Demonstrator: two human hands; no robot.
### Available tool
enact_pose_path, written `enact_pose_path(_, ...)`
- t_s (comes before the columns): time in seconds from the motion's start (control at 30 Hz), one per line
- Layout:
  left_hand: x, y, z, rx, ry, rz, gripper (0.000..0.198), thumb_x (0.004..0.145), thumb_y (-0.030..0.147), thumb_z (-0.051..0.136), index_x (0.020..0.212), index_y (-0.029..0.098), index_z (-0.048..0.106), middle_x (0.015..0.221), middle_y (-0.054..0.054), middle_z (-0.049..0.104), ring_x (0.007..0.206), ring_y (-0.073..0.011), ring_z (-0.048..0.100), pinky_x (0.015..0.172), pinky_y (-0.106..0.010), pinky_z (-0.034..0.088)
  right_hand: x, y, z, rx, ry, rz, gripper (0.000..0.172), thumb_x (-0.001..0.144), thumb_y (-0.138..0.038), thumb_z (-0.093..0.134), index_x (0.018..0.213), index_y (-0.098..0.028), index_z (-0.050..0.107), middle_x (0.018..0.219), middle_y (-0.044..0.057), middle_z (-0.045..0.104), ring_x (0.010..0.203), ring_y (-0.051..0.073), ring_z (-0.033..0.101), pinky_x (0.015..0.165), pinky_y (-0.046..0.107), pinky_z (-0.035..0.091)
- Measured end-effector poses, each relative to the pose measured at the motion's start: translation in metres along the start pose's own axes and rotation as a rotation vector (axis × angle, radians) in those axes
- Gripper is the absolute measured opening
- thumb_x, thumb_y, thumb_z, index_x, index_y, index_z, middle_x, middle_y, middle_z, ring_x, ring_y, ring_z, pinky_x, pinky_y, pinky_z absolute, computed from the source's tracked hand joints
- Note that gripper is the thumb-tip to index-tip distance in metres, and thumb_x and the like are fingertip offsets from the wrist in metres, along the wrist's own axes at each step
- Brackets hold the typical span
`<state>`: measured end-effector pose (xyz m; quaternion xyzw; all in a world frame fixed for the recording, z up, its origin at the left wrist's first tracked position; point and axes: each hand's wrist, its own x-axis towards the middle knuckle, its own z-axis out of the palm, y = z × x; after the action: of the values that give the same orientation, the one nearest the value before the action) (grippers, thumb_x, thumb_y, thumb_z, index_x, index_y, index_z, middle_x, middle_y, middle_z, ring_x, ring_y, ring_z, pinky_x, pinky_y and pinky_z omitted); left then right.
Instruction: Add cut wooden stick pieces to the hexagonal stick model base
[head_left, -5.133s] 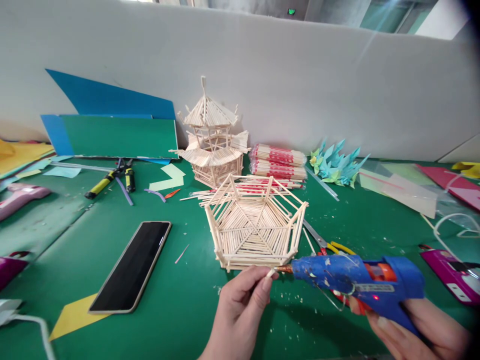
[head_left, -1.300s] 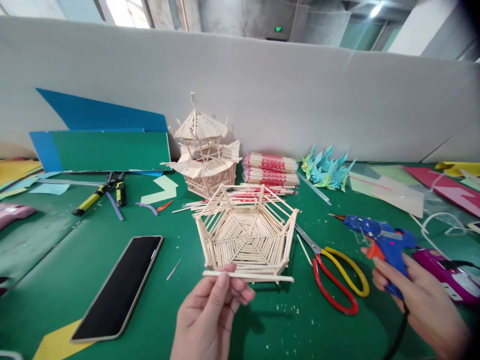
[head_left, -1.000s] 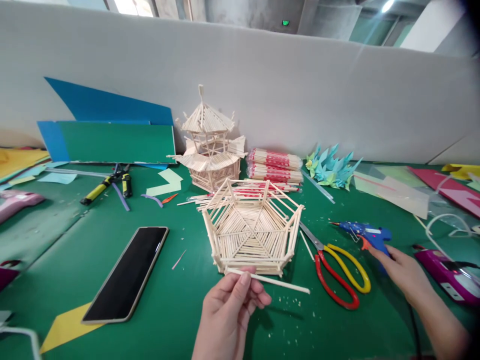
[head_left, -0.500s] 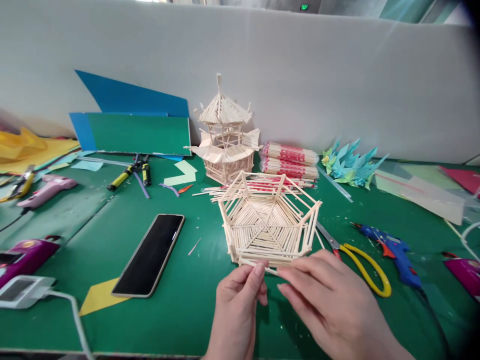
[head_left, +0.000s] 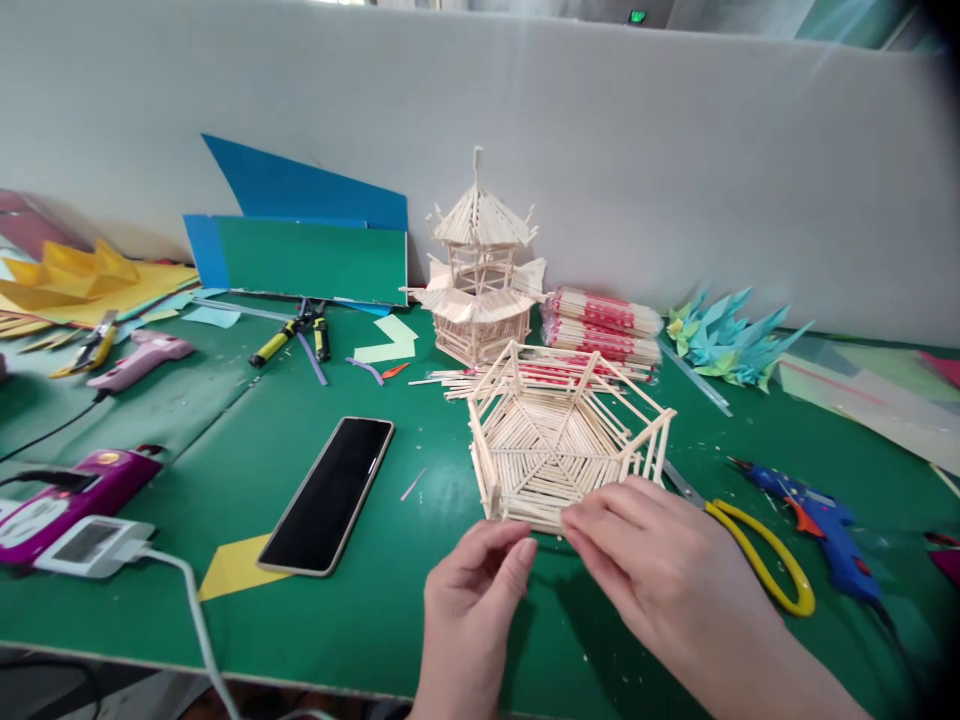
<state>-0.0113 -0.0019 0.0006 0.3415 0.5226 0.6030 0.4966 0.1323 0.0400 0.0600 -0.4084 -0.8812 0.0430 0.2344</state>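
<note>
A hexagonal frame of pale wooden sticks (head_left: pixel 551 450) rests on the green table, its floor laid with sticks in wedges. At its front edge is my left hand (head_left: pixel 480 610), thumb and forefinger curved towards each other; whether anything small sits between them I cannot make out. My right hand (head_left: pixel 660 570) is at the front right of the frame, fingers pressed together by its lower edge, their tips partly hidden. Behind stands a stick pagoda (head_left: pixel 481 270) with two roofs.
Packs of sticks (head_left: pixel 600 325) lie right of the pagoda. Yellow-handled scissors (head_left: pixel 772 570) and a blue glue gun (head_left: pixel 817 525) are at right. A phone (head_left: pixel 330 495), pliers (head_left: pixel 292 335) and a purple device (head_left: pixel 97 490) with a cable lie at left.
The view has shifted, so things on the table appear further right. The stick seen between my hands before is no longer visible there, and my left fingertips have parted slightly.
</note>
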Motion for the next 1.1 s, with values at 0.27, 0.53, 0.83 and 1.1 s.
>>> enact_pose_path(0.27, 0.030, 0.003, -0.031, 0.626, 0.132, 0.704, 0.041, 0.071, 0.012, 0.064, 0.109, 0.024, 0.054, 0.091, -0.002, 0.050, 0.075, -0.0144, 0.049, 0.066, -0.027, 0.044, 0.005, 0.005, 0.002, 0.014, -0.059, 0.064, 0.017, 0.082, -0.012, 0.050, 0.079, -0.020, 0.065, 0.069, 0.001, 0.060, 0.068, 0.016, 0.053, 0.060, 0.028, 0.039)
enact_pose_path(0.53, 0.047, 0.015, -0.032, 0.925, -0.097, 0.701, 0.041, 0.079, 0.018, 0.056, 0.118, 0.026, 0.046, 0.091, -0.005, 0.052, 0.084, -0.0190, 0.053, 0.069, -0.035, 0.047, 0.011, 0.003, 0.005, 0.027, -0.067, 0.060, 0.021, 0.084, -0.012, 0.047, 0.076, -0.019, 0.064, 0.069, 0.002, 0.061, 0.068, 0.015, 0.054, 0.060, 0.027, 0.041)
enact_pose_path(0.83, 0.052, 0.012, -0.029, 0.914, -0.112, 0.775, 0.033, 0.077, 0.013, 0.057, 0.109, 0.021, 0.053, 0.089, -0.005, 0.056, 0.080, -0.0183, 0.056, 0.068, -0.033, 0.048, 0.014, 0.004, 0.006, 0.056, -0.057, 0.064, 0.019, 0.084, -0.012, 0.048, 0.075, -0.019, 0.064, 0.069, 0.002, 0.061, 0.067, 0.015, 0.054, 0.060, 0.027, 0.043)
enact_pose_path(1.1, 0.052, 0.013, -0.025, 0.883, -0.142, 0.801, 0.033, 0.077, 0.014, 0.058, 0.109, 0.020, 0.052, 0.087, -0.004, 0.058, 0.077, -0.0165, 0.057, 0.064, -0.028, 0.048, 0.016, 0.005, 0.008, 0.046, -0.055, 0.062, 0.018, 0.083, -0.011, 0.049, 0.073, -0.018, 0.063, 0.068, 0.002, 0.060, 0.067, 0.015, 0.054, 0.061, 0.026, 0.042)
